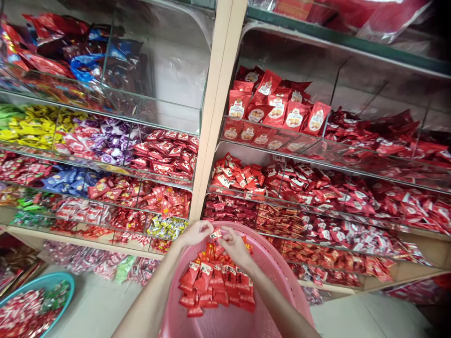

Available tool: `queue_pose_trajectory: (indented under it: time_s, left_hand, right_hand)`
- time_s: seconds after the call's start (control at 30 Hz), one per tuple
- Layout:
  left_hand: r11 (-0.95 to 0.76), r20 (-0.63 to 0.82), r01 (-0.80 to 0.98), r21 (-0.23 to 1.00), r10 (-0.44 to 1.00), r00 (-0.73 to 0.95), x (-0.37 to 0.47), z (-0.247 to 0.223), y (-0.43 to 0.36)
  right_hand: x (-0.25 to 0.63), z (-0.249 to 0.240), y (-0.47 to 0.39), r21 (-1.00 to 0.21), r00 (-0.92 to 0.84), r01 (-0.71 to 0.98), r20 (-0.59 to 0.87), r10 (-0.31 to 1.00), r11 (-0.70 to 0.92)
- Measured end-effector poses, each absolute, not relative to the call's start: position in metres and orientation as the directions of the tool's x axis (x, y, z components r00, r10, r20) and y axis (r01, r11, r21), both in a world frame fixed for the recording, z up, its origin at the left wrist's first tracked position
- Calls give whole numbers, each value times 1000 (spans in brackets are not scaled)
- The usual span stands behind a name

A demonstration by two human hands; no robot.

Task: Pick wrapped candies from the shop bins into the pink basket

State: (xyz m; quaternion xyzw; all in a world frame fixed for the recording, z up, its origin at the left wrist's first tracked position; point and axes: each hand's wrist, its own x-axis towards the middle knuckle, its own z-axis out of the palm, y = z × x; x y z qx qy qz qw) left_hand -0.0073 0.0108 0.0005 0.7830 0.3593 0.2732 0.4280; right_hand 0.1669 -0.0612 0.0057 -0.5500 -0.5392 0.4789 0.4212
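Observation:
A small red-and-cream candy packet (215, 234) is up over the far part of a pink plastic basket (282, 277). The fingers of my right hand (234, 246) are pinched on its right side. At its upper left edge, my left hand (197, 233) has thumb and fingers closed together on the packet. Below both hands, several red wrapped candies (216, 281) of the same look lie in the basket, some overlapping in rows. My forearms cover parts of the basket's sides.
Shelves with clear dividers hold red snack packs (276, 108), yellow packets (33, 124), blue packets (73, 180) and matching red candies (236, 173). A wooden post (213, 108) stands between the shelf units. A teal basin (68, 291) of candies sits on the floor at left.

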Motion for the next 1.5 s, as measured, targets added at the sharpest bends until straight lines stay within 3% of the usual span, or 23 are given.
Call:
queue_pose_trajectory:
  time_s: [0.23,0.43,0.57,0.7,0.87,0.97,1.03,1.13,1.23,1.37,1.5]
  left_hand:
    - [-339,101,447,828,874,476,-3,3,5]
    - [-319,73,508,800,893,445,-5,4,4]
    - [-326,72,519,790,890,449,-5,4,4]
    - [-330,75,522,787,890,449,-5,7,4]
    - [-342,78,533,774,887,456,-5,14,1]
    - [-347,72,554,757,886,457,-6,17,0]
    - [-344,63,572,745,889,453,-6,19,-1]
    - [-339,58,587,735,894,445,-7,19,-1]
    - [-344,70,586,734,896,438,-7,17,-1]
    - [-364,99,571,736,892,441,-7,11,0]
    - [-352,84,598,720,900,428,-6,7,2]
  right_hand:
    - [187,10,-79,-951,-45,232,-221,974,-205]
    - [205,10,-103,-815,-100,529,-338,936,-237]
    - [201,6,-110,-823,-65,421,-448,892,-383]
    - [195,4,-110,-850,-61,300,-470,881,-433]
    - [193,-2,-110,-849,-49,288,-475,878,-443]
    - [192,-5,-113,-805,-5,403,-477,879,-435]
    - [190,-5,-115,-735,49,577,-406,913,-357]
    - [189,5,-117,-537,96,822,-195,976,-189]
    - [189,31,-113,-418,86,902,-83,993,-113]
    - [197,95,-95,-512,23,859,84,996,23]
    - [214,164,-56,-552,0,805,368,930,218]
